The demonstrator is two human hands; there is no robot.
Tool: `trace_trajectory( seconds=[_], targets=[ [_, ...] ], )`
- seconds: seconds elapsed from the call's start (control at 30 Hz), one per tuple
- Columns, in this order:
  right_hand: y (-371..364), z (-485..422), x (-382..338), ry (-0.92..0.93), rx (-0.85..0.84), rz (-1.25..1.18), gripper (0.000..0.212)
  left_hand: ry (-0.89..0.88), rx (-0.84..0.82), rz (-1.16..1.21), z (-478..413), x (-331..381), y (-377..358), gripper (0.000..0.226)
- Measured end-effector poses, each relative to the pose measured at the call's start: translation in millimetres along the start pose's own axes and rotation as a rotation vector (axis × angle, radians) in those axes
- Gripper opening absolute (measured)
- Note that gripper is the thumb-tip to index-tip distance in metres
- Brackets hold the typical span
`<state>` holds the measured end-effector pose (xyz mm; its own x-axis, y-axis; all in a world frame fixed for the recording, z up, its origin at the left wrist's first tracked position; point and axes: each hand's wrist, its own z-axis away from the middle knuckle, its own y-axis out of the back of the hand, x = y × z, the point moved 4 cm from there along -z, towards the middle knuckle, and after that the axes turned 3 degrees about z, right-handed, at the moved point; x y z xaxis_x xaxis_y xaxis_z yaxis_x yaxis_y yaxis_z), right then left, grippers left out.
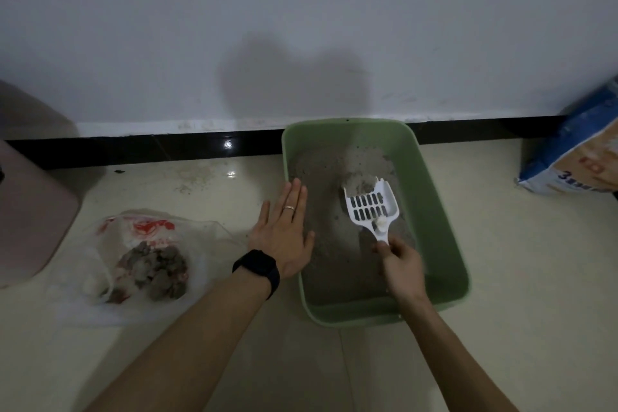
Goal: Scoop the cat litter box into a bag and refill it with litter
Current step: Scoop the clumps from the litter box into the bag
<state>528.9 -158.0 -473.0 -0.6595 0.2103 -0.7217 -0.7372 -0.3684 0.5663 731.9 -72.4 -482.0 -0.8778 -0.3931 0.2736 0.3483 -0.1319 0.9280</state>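
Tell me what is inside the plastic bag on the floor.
The plastic bag holds a heap of grey-brown clumps, with a white lump at its left side. The heap covers whatever lies beneath it.

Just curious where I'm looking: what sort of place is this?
Likely a room at home, by a wall: a green litter box on pale tiles, a plastic bag of scooped clumps, a blue litter sack.

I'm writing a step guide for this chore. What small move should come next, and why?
Probably lift the scoop a little and let loose litter sift through: the right hand grips its handle, a grey clump sits at its front, and the left hand rests flat on the litter box rim.
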Motion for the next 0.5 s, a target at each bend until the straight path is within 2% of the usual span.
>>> trace_trajectory(
  seconds=[0.23, 0.5],
  targets=[
    [12.9, 29.4, 4.8, 0.089, 0.018, -0.093, 0.017, -0.003, -0.016, -0.015, 1.3, 0.4, 2.8, 0.077],
    [18.6, 47.1, 1.5, 0.095, 0.042, -0.176, 0.020, -0.014, -0.038, -0.046, 4.1, -0.1, 6.8, 0.075]
  ],
)
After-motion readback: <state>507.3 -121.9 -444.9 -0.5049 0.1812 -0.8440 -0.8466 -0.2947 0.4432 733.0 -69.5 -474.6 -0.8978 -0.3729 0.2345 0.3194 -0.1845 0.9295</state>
